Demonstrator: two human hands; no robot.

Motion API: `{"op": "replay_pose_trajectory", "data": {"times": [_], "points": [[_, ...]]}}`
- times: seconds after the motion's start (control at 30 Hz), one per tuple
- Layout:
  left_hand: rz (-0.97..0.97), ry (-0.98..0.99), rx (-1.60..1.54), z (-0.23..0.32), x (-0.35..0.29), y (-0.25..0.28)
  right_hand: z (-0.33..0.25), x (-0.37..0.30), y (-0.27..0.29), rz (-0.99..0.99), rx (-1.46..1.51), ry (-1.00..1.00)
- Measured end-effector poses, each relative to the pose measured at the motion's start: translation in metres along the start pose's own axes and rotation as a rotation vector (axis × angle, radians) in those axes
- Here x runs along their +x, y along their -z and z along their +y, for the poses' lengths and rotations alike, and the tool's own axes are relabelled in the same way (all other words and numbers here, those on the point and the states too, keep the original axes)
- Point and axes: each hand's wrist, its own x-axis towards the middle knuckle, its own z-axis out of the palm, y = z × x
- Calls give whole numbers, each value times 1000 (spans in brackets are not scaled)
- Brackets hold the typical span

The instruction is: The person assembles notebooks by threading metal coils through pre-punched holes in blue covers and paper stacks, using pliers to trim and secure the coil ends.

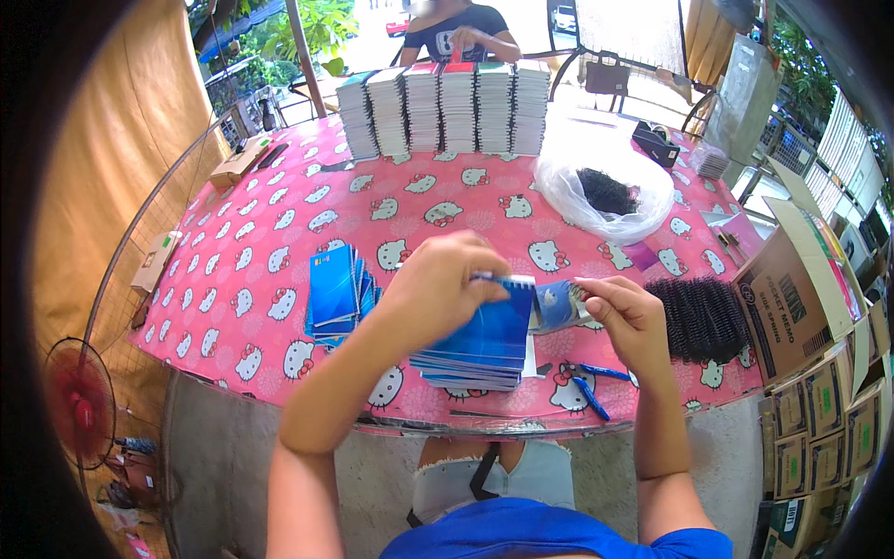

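Observation:
My left hand (453, 282), slightly blurred, is closed with thumb and fingers on the punched upper edge of a small blue notebook (486, 317). That notebook lies over a pile of blue-covered pads (470, 371) at the table's near edge. My right hand (626, 312) pinches the right side of a blue-grey printed cover (556, 306), which reaches left to the notebook. Two blue-handled tools, seemingly pliers (593, 391), lie below my right hand. Right of it rests a mass of black spiral coils (698, 319). Left of my left forearm are more small blue notebooks (337, 291).
A pink patterned cloth (442, 214) covers the table. Tall stacks of spiral notebooks (442, 110) stand at the far side, before another person (461, 33). A plastic bag of black coils (605, 194), a tape dispenser (656, 143) and an open cardboard box (787, 293) are on the right.

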Motion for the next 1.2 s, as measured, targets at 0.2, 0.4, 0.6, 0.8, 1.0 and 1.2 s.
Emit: {"op": "replay_pose_trajectory", "data": {"times": [0.2, 0.4, 0.6, 0.8, 1.0, 1.2], "points": [[146, -75, 157, 12, -29, -5, -29, 7, -16, -56, -34, 112], [179, 103, -2, 16, -16, -6, -35, 26, -11, -137, -87, 116], [360, -30, 87, 10, -18, -16, -37, 47, -6, -387, 68, -109], [557, -5, 190, 11, -25, -33, -46, 37, -19, -313, -84, -23], [530, 42, 129, 15, -23, -30, -46, 38, -30, -114, -273, 280], [533, 71, 66, 12, -25, -31, -46, 44, -24, -253, -314, 265]]}}
